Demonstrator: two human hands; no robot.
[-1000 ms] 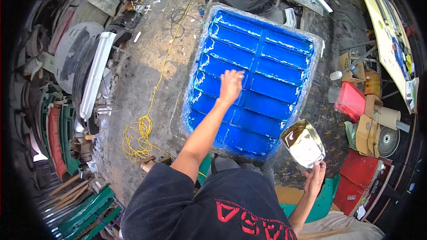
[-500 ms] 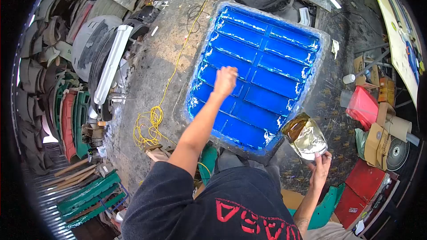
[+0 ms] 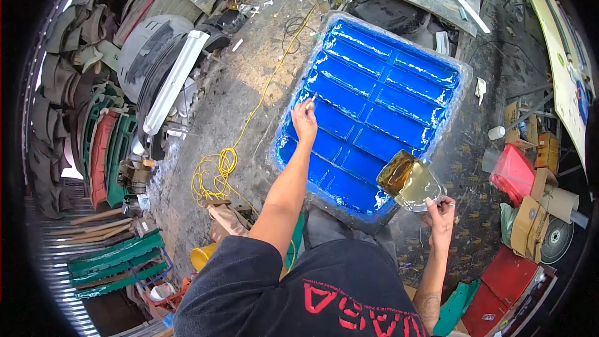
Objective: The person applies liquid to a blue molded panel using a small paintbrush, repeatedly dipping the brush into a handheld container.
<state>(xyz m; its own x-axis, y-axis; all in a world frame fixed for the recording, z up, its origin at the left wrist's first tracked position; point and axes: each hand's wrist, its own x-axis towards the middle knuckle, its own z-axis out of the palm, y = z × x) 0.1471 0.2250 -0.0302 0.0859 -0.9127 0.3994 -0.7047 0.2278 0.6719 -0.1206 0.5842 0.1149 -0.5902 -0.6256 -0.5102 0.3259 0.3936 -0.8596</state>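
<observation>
My left hand (image 3: 304,120) is over the left side of a large blue mould-like panel (image 3: 355,161) with raised ribs and white streaks. Its fingers are pinched together, and what they grip is too small to make out. A see-through container (image 3: 410,182) with amber liquid in its far end is tilted over the panel's lower right corner. My right hand (image 3: 440,215) grips the container's near edge, thumb on top.
A yellow cable (image 3: 228,159) lies coiled on the floor left of the panel. Stacked curved parts and a long white piece (image 3: 175,84) fill the left side. At right are a red bag (image 3: 513,171), a cardboard box (image 3: 527,228) and a red case (image 3: 502,287).
My left hand has moved left and slightly down over the panel. My right hand has brought the container further left and up, over the panel's corner. The view has shifted.
</observation>
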